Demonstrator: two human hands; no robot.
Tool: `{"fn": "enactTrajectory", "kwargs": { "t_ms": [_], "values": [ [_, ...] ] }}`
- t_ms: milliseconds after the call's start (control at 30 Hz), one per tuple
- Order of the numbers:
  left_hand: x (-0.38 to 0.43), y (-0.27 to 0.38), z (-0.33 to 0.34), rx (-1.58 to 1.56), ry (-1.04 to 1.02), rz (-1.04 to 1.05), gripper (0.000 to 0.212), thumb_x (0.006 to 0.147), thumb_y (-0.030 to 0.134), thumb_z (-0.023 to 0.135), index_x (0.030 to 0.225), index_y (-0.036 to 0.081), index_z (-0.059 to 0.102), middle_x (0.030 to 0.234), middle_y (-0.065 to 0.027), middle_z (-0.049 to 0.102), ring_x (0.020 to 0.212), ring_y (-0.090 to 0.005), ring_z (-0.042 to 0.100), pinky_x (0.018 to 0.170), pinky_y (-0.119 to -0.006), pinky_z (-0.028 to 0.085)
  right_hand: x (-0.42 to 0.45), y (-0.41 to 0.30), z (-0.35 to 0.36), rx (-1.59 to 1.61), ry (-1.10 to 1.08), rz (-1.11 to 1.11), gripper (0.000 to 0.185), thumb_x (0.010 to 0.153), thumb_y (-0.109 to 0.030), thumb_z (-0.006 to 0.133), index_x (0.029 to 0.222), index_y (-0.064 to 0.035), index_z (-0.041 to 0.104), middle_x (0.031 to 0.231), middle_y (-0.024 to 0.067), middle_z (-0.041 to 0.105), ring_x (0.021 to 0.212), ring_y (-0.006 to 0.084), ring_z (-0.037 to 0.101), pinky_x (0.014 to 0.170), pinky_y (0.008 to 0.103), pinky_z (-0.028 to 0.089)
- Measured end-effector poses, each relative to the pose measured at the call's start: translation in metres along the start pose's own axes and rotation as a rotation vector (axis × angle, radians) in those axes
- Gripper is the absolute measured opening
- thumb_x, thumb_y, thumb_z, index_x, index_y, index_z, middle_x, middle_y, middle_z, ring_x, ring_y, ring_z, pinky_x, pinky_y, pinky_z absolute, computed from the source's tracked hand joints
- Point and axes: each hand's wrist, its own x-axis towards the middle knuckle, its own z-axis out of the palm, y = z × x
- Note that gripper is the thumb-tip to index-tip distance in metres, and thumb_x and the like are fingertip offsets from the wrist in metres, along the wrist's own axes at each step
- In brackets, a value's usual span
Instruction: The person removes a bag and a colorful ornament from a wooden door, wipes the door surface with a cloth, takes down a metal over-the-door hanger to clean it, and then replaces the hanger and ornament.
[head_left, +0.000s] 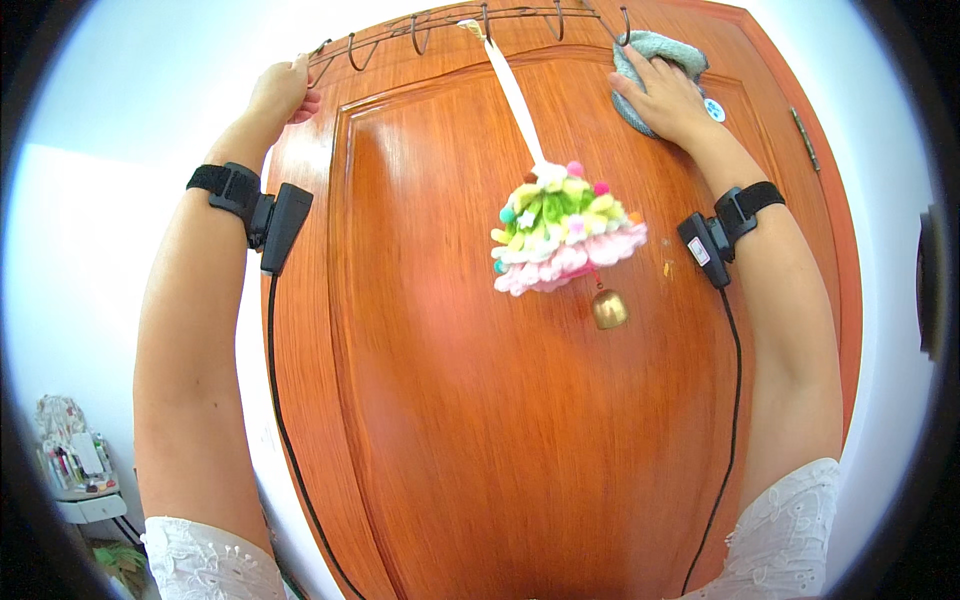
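Observation:
My left hand (281, 94) is at the upper left, its fingers curled around the left end of a dark metal over-door hook rack (450, 21). My right hand (667, 94) presses a grey-green cloth (679, 49) against the wooden door (465, 420), just below the rack's right end. The thumb and fingers are spread over the cloth. From the rack, on a white cord (516, 97), hangs a crocheted flower-like ornament (566, 232) in green, yellow and pink. A small brass bell (610, 309) dangles beneath it, between my forearms.
Black wrist devices (285, 229) trail cables down both forearms. A metal hinge (805, 139) joins the door to its frame at right. At lower left stands a small white table (94, 510) with several bottles, and a green plant (120, 562) below it.

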Motion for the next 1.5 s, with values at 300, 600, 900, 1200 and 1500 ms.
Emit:
{"fn": "enactTrajectory", "kwargs": {
  "t_ms": [300, 600, 900, 1200, 1500],
  "values": [
    [-0.043, -0.029, -0.011, 0.028, 0.164, -0.109, 0.056, 0.095, 0.045, 0.035, 0.078, -0.002, 0.06, 0.062, -0.0088, 0.06, 0.047, -0.0129, 0.054, 0.045, -0.025, 0.047, -0.012, -0.005, -0.005, 0.015, 0.006, -0.046, 0.071, 0.087, -0.061, 0.034, 0.141, -0.0149, 0.028, 0.138, 0.02, 0.037, 0.128, 0.0352, 0.034, 0.107, 0.0436, 0.024],
    [-0.009, -0.064, -0.045, 0.302, 0.43, -0.019, 0.056, 0.096, 0.042, 0.033, 0.069, 0.001, 0.06, 0.056, -0.0071, 0.057, 0.046, -0.0154, 0.054, 0.047, -0.027, 0.046, -0.012, -0.009, -0.004, 0.007, 0.017, -0.05, 0.071, 0.087, -0.06, 0.036, 0.142, -0.0151, 0.026, 0.138, 0.0212, 0.036, 0.128, 0.0382, 0.034, 0.107, 0.044, 0.025],
    [-0.019, -0.066, -0.069, 0.321, 0.482, -0.196, 0.061, 0.096, 0.046, 0.03, 0.064, 0.003, 0.059, 0.055, -0.0059, 0.055, 0.047, -0.0149, 0.052, 0.049, -0.028, 0.045, -0.016, -0.005, -0.005, 0.034, -0.043, 0.02, 0.073, 0.087, -0.059, 0.039, 0.142, -0.0129, 0.025, 0.139, 0.0209, 0.034, 0.13, 0.0375, 0.031, 0.107, 0.044, 0.024],
    [-0.045, -0.072, -0.114, 0.588, 0.539, -0.136, 0.065, 0.094, 0.047, 0.025, 0.079, -0.003, 0.064, 0.079, -0.0173, 0.065, 0.08, -0.0317, 0.061, 0.08, -0.041, 0.046, -0.014, -0.005, -0.005, 0.045, 0.004, 0.017, 0.072, 0.087, -0.058, 0.039, 0.142, -0.0139, 0.025, 0.14, 0.0223, 0.032, 0.13, 0.0382, 0.03, 0.108, 0.0444, 0.022],
    [-0.049, -0.072, -0.116, 0.329, 0.538, -0.34, 0.065, 0.092, 0.053, 0.03, 0.067, 0.001, 0.059, 0.058, -0.008, 0.055, 0.047, -0.0195, 0.051, 0.051, -0.032, 0.044, -0.014, 0.001, 0.008, 0.032, 0.049, -0.03, 0.071, 0.087, -0.059, 0.037, 0.142, -0.0159, 0.025, 0.138, 0.0231, 0.035, 0.128, 0.0394, 0.032, 0.106, 0.0457, 0.024]
  ]
}}
